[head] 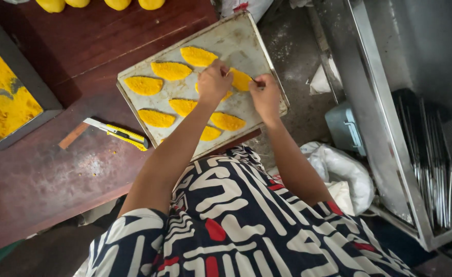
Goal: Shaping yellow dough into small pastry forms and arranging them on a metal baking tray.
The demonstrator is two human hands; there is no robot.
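**Both hands meet over one yellow pastry on the baking tray**

Fingers of the left hand [214, 82] curl down, narrow and bunched, onto a yellow half-moon pastry [240, 80] near the far right part of the metal baking tray [236, 38]. Those of the right hand [266, 96] are pinched together at the same pastry's right tip, where a thin dark sliver shows; whether that is a tool I cannot tell.

From the head camera, this pastry lies directly between the two hands, under and just ahead of the fingertips, with its long axis running roughly from hand to hand, slightly tilted. Both hands touch it, and the left covers more of it. Other half-moon pastries [170, 70] lie in rows across the tray to the left and nearer the body, apart from one another.

Beside the tray, a yellow utility knife [119, 134] rests on the dark wooden table [41, 169]. Yellow dough balls [50, 4] sit along the table's far edge.
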